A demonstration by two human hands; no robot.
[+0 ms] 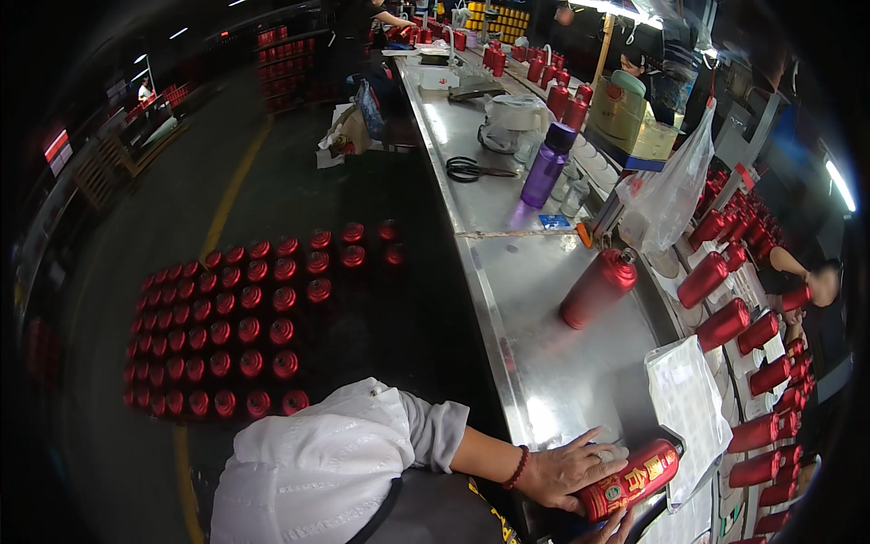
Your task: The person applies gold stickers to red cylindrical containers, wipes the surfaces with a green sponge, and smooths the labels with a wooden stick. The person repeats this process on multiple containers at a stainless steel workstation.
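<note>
L hand (pixel 562 472) grasps base end of red gold-lettered btl (pixel 629 481), tilted, neck by white sheet (pixel 693 399); R hand (pixel 614 531) mostly cut off, grip can't tell. Risk: loose L grip, btl could slip; careless turn, neck could snag sheet.

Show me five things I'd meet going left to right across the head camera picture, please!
Rows of red bottles at lower left → black-handled scissors → purple water bottle → gold-lettered red bottle → glowing tube light.
</note>
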